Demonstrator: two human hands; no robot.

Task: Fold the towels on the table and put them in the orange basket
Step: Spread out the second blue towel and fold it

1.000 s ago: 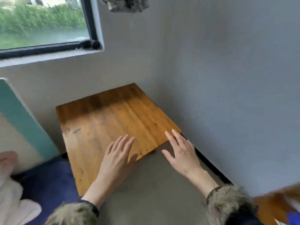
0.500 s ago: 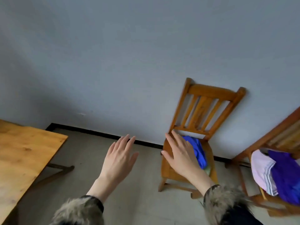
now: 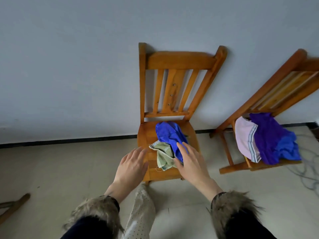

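Note:
A crumpled blue towel [image 3: 170, 135] and a pale green towel [image 3: 163, 155] lie on the seat of a wooden chair [image 3: 174, 62] against the wall. My left hand [image 3: 132, 167] hovers over the seat's front left with straight fingers, holding nothing. My right hand [image 3: 190, 160] reaches over the lower edge of the blue towel, fingers straight; I cannot tell whether it touches the cloth. A second chair [image 3: 276, 87] at the right carries a pink striped towel [image 3: 246, 138] and a purple and blue cloth [image 3: 272, 140]. No orange basket or table top is in view.
A grey wall with a black skirting strip [image 3: 69, 139] runs behind the chairs. Grey cables [image 3: 309, 171] lie on the floor at the far right. A wooden table leg [image 3: 15, 206] shows at the lower left. My dotted trouser leg [image 3: 141, 213] is below the chair.
The view has swung right from the wooden table to the chairs and come closer. Both hands now reach out over the near chair's seat and its towels.

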